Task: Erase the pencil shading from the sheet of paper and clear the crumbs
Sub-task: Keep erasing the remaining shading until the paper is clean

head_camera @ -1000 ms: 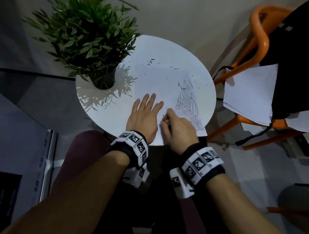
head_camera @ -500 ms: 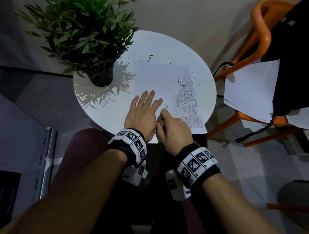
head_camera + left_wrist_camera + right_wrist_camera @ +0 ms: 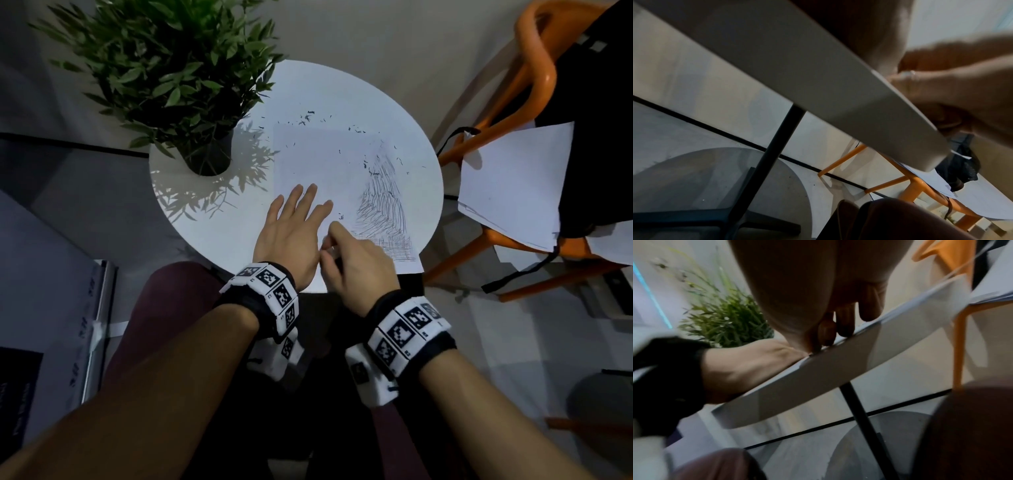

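Observation:
A white sheet of paper (image 3: 318,161) lies on the round white table (image 3: 342,89). Pencil shading (image 3: 383,209) covers its right part. Dark crumbs (image 3: 305,118) are scattered over the sheet's far part and the table beyond. My left hand (image 3: 291,233) lies flat on the sheet's near part with its fingers spread. My right hand (image 3: 352,260) sits just right of it, at the shading's near-left edge. Its fingers curl and pinch a small pale eraser (image 3: 908,74), which they mostly hide. In the right wrist view the curled fingertips (image 3: 844,321) touch the sheet at the table's edge.
A potted plant (image 3: 178,78) stands on the table's left side. An orange chair (image 3: 534,85) to the right holds loose papers (image 3: 513,181) and a black bag (image 3: 599,120). The table's black leg (image 3: 777,146) runs down beneath.
My right hand has drawn slightly left and back, closer to my left thumb. The left hand has stayed flat on the sheet.

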Demonstrator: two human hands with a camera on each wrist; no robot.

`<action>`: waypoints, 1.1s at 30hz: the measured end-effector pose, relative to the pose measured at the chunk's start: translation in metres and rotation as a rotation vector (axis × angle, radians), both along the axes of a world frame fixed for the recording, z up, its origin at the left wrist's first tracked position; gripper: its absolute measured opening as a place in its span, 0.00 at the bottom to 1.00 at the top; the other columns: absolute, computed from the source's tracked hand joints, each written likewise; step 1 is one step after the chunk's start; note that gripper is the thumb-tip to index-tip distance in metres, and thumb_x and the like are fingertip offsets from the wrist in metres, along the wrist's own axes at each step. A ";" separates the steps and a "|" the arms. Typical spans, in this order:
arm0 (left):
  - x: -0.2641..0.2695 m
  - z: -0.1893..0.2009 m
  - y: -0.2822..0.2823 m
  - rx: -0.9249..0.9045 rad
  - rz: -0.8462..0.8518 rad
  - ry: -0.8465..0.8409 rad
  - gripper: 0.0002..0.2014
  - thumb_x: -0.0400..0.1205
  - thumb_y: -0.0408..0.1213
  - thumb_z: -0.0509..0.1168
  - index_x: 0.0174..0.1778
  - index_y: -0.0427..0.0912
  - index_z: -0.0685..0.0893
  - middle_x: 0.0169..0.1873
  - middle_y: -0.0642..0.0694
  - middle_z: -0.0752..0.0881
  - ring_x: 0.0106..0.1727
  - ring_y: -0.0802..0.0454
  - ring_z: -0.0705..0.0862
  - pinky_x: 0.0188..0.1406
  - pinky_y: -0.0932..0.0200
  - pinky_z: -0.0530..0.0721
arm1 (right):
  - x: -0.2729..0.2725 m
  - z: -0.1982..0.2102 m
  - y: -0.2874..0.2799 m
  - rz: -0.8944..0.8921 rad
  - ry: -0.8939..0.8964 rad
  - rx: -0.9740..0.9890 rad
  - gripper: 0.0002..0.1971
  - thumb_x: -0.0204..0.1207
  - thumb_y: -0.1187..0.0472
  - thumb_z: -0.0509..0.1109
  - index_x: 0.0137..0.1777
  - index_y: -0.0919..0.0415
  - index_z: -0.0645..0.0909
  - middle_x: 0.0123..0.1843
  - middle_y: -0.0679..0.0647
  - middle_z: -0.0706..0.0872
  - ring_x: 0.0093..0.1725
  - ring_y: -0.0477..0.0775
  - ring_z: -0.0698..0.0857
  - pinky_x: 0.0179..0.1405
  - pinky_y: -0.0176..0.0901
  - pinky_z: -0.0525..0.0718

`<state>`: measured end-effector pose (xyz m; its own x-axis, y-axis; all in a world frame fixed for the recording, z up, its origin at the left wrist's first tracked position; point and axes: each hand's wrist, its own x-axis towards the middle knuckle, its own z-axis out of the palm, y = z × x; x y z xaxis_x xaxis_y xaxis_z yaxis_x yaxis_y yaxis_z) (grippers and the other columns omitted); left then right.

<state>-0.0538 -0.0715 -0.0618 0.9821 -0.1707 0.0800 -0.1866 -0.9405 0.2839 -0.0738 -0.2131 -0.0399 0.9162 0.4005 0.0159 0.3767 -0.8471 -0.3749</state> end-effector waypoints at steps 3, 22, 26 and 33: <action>0.000 -0.003 0.000 0.035 0.008 -0.012 0.36 0.84 0.30 0.57 0.88 0.52 0.52 0.89 0.45 0.45 0.89 0.46 0.41 0.86 0.47 0.39 | 0.005 0.002 -0.026 -0.063 -0.033 -0.042 0.06 0.82 0.50 0.60 0.51 0.49 0.67 0.41 0.48 0.87 0.42 0.62 0.84 0.34 0.50 0.78; 0.001 -0.003 -0.003 0.032 0.027 -0.011 0.37 0.83 0.29 0.58 0.87 0.51 0.53 0.89 0.45 0.45 0.88 0.46 0.41 0.87 0.46 0.39 | 0.026 0.021 -0.066 -0.142 -0.076 -0.154 0.06 0.82 0.52 0.62 0.50 0.51 0.68 0.38 0.51 0.84 0.41 0.65 0.83 0.33 0.47 0.69; 0.001 -0.002 -0.003 0.005 0.037 -0.016 0.36 0.82 0.30 0.58 0.87 0.52 0.55 0.89 0.46 0.46 0.89 0.47 0.42 0.87 0.47 0.40 | 0.024 0.007 -0.014 0.061 -0.053 0.003 0.06 0.81 0.53 0.62 0.49 0.48 0.66 0.38 0.49 0.87 0.39 0.63 0.83 0.31 0.48 0.74; 0.000 -0.003 -0.002 0.024 0.029 -0.010 0.36 0.84 0.29 0.56 0.88 0.52 0.52 0.89 0.46 0.45 0.89 0.46 0.41 0.87 0.47 0.39 | 0.030 0.007 -0.050 -0.081 -0.081 -0.110 0.06 0.82 0.51 0.61 0.53 0.50 0.70 0.39 0.51 0.87 0.41 0.65 0.85 0.33 0.47 0.71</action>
<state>-0.0539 -0.0731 -0.0646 0.9858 -0.1443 0.0863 -0.1621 -0.9520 0.2598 -0.0439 -0.2633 -0.0326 0.9430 0.3288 0.0514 0.3309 -0.9101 -0.2494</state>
